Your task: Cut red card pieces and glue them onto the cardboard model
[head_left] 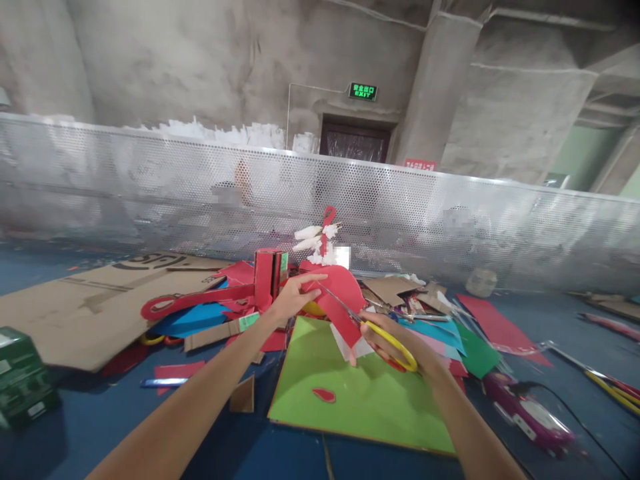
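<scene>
Head camera: a curved red paper sheet (345,297) is pinched at its upper edge by the left hand (293,298). Just right, the right hand (383,341) grips yellow-handled scissors (373,327), blades touching the paper, above a green cardboard sheet (320,373).

The paper (340,293) is red, and the scissors (369,325) have yellow handles. A bright green board (370,400) lies on the blue surface (100,413) beside brown cardboard (75,313). The silver screen (150,187) is dotted with holes.

One pair of scissors (361,322), one green sheet (350,400), one glue gun (530,415).
</scene>
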`<action>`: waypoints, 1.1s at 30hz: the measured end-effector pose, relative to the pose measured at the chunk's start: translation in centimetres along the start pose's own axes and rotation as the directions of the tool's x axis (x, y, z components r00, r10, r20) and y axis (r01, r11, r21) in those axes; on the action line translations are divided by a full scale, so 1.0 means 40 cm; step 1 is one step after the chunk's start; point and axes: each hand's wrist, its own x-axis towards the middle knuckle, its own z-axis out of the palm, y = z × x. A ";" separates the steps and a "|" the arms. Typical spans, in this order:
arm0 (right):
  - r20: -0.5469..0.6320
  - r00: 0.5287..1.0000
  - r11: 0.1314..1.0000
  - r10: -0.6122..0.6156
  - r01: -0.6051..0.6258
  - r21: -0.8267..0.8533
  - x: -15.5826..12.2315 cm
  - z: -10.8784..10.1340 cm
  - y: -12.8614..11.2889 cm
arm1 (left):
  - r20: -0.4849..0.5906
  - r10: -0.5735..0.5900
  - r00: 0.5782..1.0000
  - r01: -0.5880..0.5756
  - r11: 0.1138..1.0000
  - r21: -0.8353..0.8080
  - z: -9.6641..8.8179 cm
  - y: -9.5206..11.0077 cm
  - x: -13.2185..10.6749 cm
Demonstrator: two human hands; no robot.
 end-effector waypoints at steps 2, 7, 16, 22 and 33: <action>0.008 1.000 1.000 0.004 -0.004 -0.004 0.000 0.001 0.003 | 0.005 0.003 1.000 -0.003 1.000 0.000 0.001 -0.002 -0.001; 0.042 0.998 0.999 0.038 -0.037 -0.013 0.011 0.003 0.027 | 0.032 -0.024 0.999 0.024 0.999 -0.026 0.008 -0.004 -0.001; 0.026 1.000 1.000 0.014 -0.014 -0.017 0.014 0.000 0.018 | 0.049 -0.030 0.998 0.032 0.998 -0.045 0.010 -0.003 -0.003; 0.061 0.998 1.000 -0.004 0.005 -0.001 0.025 -0.001 0.042 | 0.042 -0.058 0.997 0.060 0.996 -0.064 0.012 -0.005 -0.004; 0.033 0.999 0.999 0.038 -0.038 -0.003 0.003 0.005 0.000 | 0.059 -0.040 0.998 0.041 0.999 -0.022 0.015 0.003 -0.004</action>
